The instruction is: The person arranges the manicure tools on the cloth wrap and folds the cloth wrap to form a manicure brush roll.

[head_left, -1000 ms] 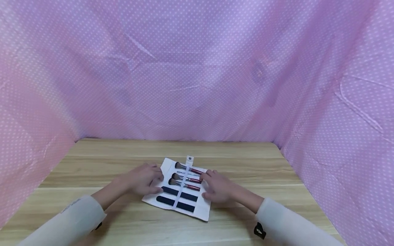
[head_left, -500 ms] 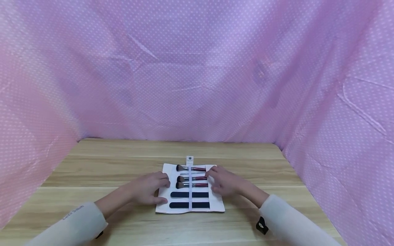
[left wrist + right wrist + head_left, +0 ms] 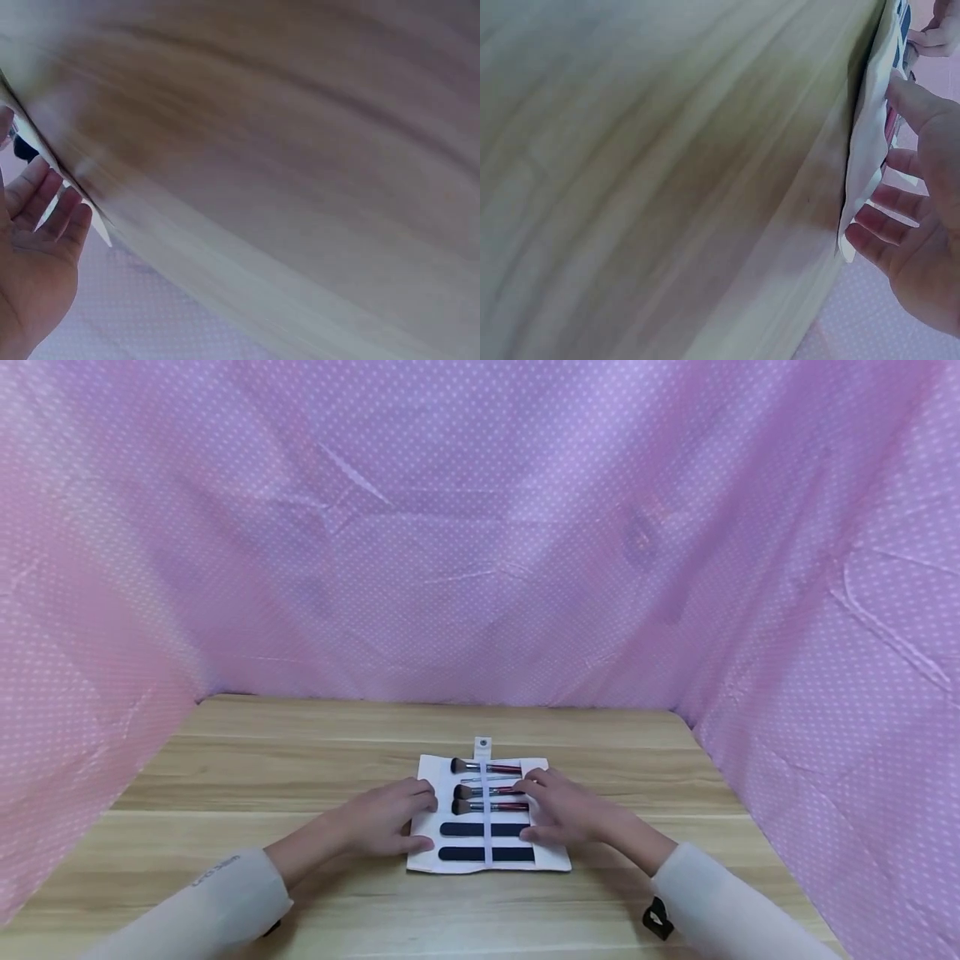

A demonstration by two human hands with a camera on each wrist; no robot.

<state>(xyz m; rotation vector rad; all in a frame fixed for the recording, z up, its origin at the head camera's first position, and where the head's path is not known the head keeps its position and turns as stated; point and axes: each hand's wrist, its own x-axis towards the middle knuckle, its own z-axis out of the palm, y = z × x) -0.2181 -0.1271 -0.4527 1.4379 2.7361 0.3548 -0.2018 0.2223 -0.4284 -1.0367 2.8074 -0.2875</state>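
Observation:
A white fabric brush case (image 3: 552,858) lies unrolled and flat on the table. Tucked under its pale elastic strap (image 3: 487,839) are several makeup brushes (image 3: 467,807) with dark bristles and red handles, plus a thin slim tool. Two black flat strips with rounded ends (image 3: 467,854) sit below them. My left hand (image 3: 386,818) rests on the case's left edge, fingers relaxed. On the opposite side, my right hand (image 3: 566,810) lies over the right flap, covering some handle ends. The right wrist view shows those fingers (image 3: 889,199) spread along the case's edge.
A tab with a metal snap (image 3: 483,745) sticks out from the case's far side. The wooden table (image 3: 300,752) extends all round, and a pink dotted cloth (image 3: 480,568) hangs behind and at both sides.
The case has turned from a slant to square with the table and shifted right. Both hands have moved right with it, staying at its two sides.

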